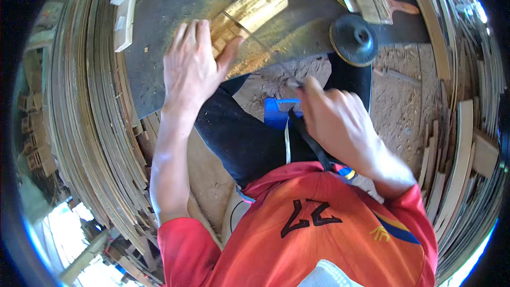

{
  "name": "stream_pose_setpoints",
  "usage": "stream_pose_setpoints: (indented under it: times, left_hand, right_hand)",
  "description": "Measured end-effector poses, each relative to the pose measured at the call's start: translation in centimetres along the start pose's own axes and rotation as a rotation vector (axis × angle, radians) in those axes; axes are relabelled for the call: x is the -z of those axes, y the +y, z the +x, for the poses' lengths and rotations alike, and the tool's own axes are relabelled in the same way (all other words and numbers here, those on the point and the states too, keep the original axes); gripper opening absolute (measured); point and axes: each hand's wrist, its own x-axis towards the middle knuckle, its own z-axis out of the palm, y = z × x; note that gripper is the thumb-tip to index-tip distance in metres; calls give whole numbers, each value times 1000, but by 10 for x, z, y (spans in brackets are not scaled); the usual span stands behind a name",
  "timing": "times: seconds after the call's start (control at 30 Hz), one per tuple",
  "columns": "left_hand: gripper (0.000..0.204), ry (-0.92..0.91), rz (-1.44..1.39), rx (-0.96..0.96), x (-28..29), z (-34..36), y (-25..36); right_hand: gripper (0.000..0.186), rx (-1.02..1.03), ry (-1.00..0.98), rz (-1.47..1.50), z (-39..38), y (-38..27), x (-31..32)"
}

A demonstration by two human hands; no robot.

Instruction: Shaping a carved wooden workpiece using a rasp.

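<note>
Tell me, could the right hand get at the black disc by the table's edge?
Probably yes: the black disc sits close by with nothing visible between, though the right hand seems closed on a thin tool.

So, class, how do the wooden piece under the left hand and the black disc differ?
The wooden piece is long; the black disc is round.
The wooden piece is pale yellow-brown; the black disc is dark.
The left hand rests on the wooden piece, while no hand touches the black disc.
Both lie on the dark tabletop.
</note>
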Motion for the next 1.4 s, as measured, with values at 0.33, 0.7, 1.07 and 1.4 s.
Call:
stream_pose_setpoints:
  times: [0.33,0.7,1.07,1.4]
  left_hand:
    - [73,98,-8,-19,-13,-5,0]
    - [66,93,-28,-31,-12,17,-22]
    - [111,7,-204,-4,-16,18,-25]
    - [102,49,-262,-12,-19,17,-29]
  right_hand:
    - [18,-166,35,95,-20,-2,-28]
    - [27,262,259,51,2,-8,-9]
    - [29,-181,147,352,-17,11,24]
    - [28,4,240,284,57,-3,-16]
